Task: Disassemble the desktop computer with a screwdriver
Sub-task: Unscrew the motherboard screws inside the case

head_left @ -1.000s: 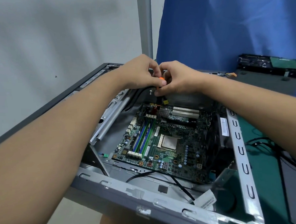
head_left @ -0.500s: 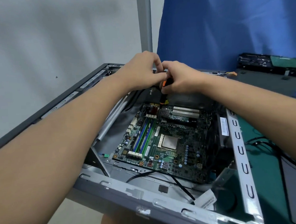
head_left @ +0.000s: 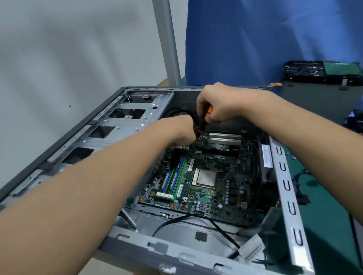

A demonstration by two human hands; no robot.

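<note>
The open desktop case lies on its side with the green motherboard exposed inside. My right hand grips the orange-and-black handle of the screwdriver, which points down at the motherboard's far edge. Just below and to the left, my left hand has its fingers curled around the screwdriver's lower shaft; the tip and any screw are hidden behind it. Blue and green memory slots and the bare processor show in the board's middle.
Empty metal drive bays line the case's left side. Black cables cross the case floor near me. A removed drive and other parts sit at the back right on the green mat. A blue cloth hangs behind.
My left hand has dropped from the handle's top down to the shaft near the board. The right hand keeps its hold on the handle. The view has shifted, showing more of the drive bays.
</note>
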